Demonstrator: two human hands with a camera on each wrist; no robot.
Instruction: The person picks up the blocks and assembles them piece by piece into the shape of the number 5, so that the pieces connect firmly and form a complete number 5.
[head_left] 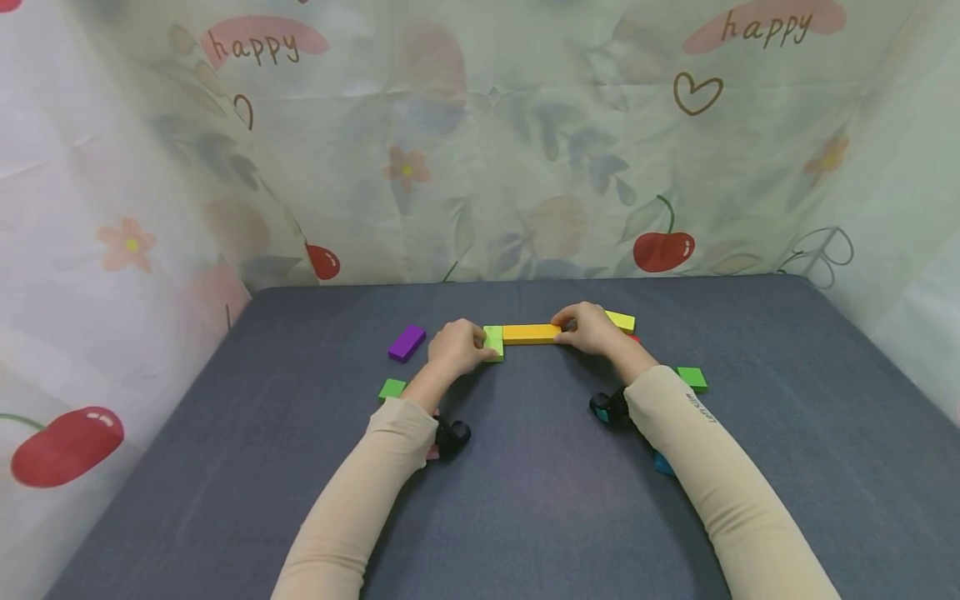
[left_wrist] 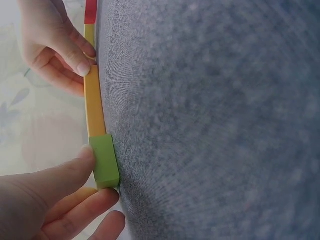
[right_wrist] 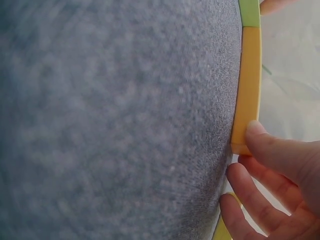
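Orange bar (head_left: 525, 335) at the table's (head_left: 525, 508) 12 o'clock side, its 9 o'clock end meeting the lime block (head_left: 492, 342). I see left hand (head_left: 456, 347) pinching that block between thumb and fingers; right hand (head_left: 588, 328) clamped, thumb and fingers, on the bar's 3 o'clock end. Outward from the bar: yellow block (head_left: 622, 321) at 3, purple block (head_left: 407, 343) at 9, blue block (head_left: 663, 464) at 4, partly hidden.
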